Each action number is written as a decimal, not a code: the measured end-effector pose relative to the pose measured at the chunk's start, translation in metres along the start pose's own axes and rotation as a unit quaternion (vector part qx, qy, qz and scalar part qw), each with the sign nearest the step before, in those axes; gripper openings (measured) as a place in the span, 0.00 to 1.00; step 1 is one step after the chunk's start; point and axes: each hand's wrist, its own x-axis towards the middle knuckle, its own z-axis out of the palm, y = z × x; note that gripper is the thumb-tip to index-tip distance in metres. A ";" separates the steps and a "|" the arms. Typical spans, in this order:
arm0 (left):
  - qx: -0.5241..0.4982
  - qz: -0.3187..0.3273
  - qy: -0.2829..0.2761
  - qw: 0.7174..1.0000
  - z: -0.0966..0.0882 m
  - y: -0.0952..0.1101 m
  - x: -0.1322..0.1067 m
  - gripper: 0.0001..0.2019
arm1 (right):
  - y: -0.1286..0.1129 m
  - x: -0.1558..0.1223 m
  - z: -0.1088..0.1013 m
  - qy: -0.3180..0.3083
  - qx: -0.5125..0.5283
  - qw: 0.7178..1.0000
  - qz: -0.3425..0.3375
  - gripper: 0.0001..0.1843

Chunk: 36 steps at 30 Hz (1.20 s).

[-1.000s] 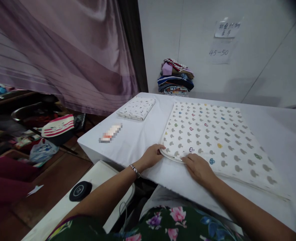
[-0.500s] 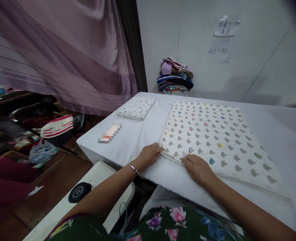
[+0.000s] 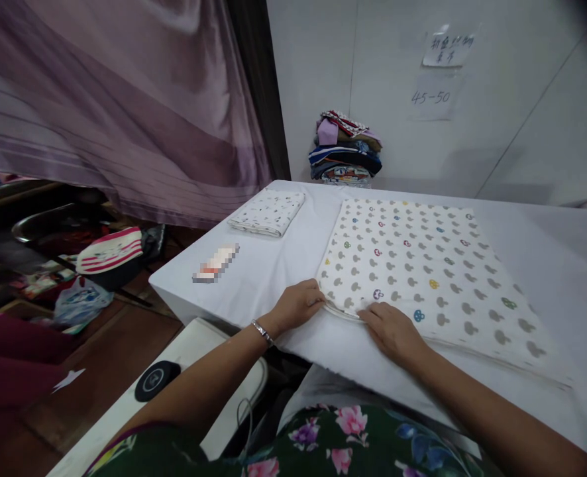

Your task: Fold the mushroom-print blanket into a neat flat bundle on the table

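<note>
- Had the large, layered white cloth (image 3: 413, 265) with grey mushroom shapes and a few coloured ones lying flat on the white-covered desk (image 3: 268, 273), right out in front!
- Pinched the near-left corner of it with the bare left hand (image 3: 299, 305), with thumb and fingers pressed together on the edge.
- Rested the bare right hand (image 3: 393, 332) just beside, with fingertips down on the near edge; could not tell the right grip as pinching or merely pressing, with the thumb hidden.
- Showed, farther left on the desk, a smaller folded white cloth with dark specks (image 3: 267, 212), well apart from the large one.
- Had a stack of folded multicoloured fabrics (image 3: 346, 154) beyond the far edge, near the pale wall (image 3: 313, 53).
</note>
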 end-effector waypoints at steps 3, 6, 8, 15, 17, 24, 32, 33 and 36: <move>0.049 0.017 -0.013 0.999 0.001 0.000 0.001 0.09 | 0.002 -0.001 0.001 0.003 -0.003 1.000 -0.007 0.13; 0.095 0.035 -0.039 0.994 0.000 0.002 0.003 0.09 | 0.003 -0.001 0.002 0.013 -0.002 1.000 -0.011 0.12; 0.115 0.045 -0.064 0.990 -0.003 0.005 0.005 0.09 | 0.002 -0.001 0.001 0.018 -0.002 1.000 -0.013 0.13; 0.135 0.042 -0.097 0.985 -0.008 0.013 0.007 0.13 | 0.000 0.000 -0.001 0.010 -0.002 1.000 -0.002 0.15; 0.136 0.041 -0.085 0.986 -0.007 0.011 0.003 0.13 | 0.000 0.000 -0.001 0.001 0.002 1.000 -0.002 0.15; 0.078 0.044 -0.075 0.993 0.000 0.000 -0.005 0.14 | 0.004 -0.001 0.003 -0.001 0.022 1.000 -0.005 0.15; 0.020 0.056 -0.049 0.997 0.005 -0.005 -0.003 0.13 | 0.001 -0.001 0.001 0.014 0.010 1.000 -0.008 0.15; 0.017 0.059 -0.057 0.996 0.005 -0.005 -0.004 0.13 | 0.001 -0.001 0.001 0.016 0.011 1.000 -0.007 0.15; 0.027 0.062 -0.073 0.995 0.004 -0.005 -0.004 0.12 | 0.001 -0.001 0.001 0.010 0.011 1.000 -0.002 0.16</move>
